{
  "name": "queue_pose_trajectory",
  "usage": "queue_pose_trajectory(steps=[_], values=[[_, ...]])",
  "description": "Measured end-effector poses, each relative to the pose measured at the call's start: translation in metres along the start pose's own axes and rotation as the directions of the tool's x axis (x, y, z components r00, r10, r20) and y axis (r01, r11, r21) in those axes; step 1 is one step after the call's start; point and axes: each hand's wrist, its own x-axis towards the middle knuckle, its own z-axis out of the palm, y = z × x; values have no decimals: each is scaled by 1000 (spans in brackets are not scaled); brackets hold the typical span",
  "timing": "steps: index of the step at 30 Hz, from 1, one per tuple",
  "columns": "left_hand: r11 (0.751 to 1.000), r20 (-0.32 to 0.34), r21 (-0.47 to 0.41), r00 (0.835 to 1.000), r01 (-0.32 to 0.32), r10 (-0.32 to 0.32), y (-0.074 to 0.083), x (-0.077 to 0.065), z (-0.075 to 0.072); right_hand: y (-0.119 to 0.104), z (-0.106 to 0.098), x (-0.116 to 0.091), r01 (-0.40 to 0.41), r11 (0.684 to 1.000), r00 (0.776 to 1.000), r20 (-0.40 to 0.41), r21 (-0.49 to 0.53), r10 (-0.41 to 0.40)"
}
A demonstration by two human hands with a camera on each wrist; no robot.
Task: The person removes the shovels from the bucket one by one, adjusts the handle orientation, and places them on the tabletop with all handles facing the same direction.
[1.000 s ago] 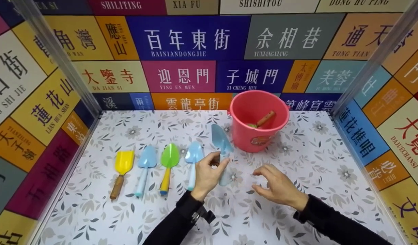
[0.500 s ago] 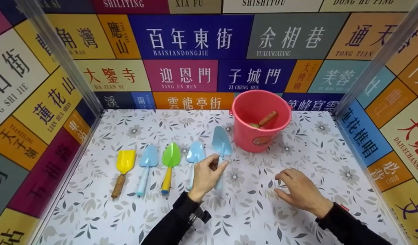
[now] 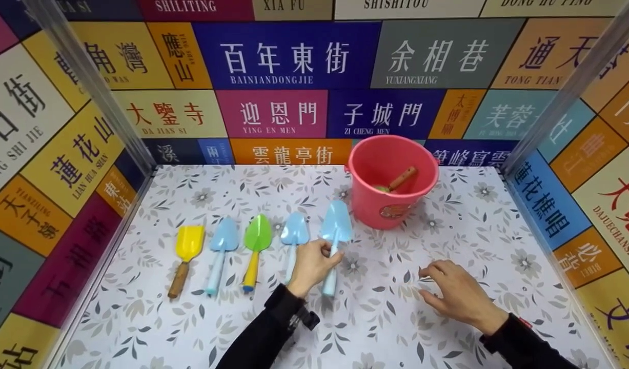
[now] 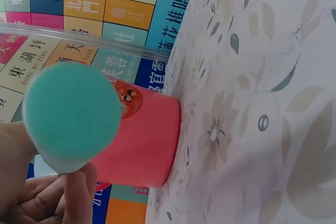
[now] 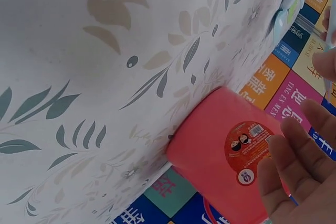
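Left hand [image 3: 311,265] pinches a blue trowel [image 3: 336,225], blade pointing away, just left of the bucket [image 3: 370,204]; right hand [image 3: 459,293] (empty) hangs relaxed.

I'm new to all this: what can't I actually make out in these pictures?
Head view: most of the head of the wooden-handled tool, hidden by the pink bucket.
Head view: the handle end of the pale blue trowel, behind the left hand.
Left wrist view: most of the held trowel's blade, behind its handle end.
Right wrist view: the sticker's small print, too tiny.
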Motion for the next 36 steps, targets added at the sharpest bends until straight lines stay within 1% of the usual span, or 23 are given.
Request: queue_pose_trajectory(steps=[3,8,13,15,17,20,23,27,31,36], values=[[998,42,35,997,59,-61,7,6,0,0,0,-2,-14,1000,1000,9,3,14],[989,109,24,984,142,-144,12,16,3,0,1,-6,-21,1000,1000,20,2,21],[974,115,35,967,223,-226,16,21,4,1,1,-8,-10,1000,1000,22,-3,10],[969,114,45,962,244,-247,17,22,4,1,2,-7,-7,1000,1000,21,-5,8],[965,122,54,957,257,-262,19,24,4,2,2,-7,-6,1000,1000,22,-7,6],[965,129,70,957,253,-260,19,26,4,1,1,-7,-5,1000,1000,25,-12,6],[966,115,73,960,248,-255,18,28,5,1,1,-8,-9,1000,1000,29,-13,9],[961,85,113,961,252,-262,16,29,7,1,2,-8,-15,1000,999,28,-9,15],[948,85,154,952,278,-294,15,30,7,1,2,-9,-17,1000,999,27,-4,17],[934,119,168,934,316,-337,17,31,6,1,4,-10,-16,1000,1000,25,-4,17]])
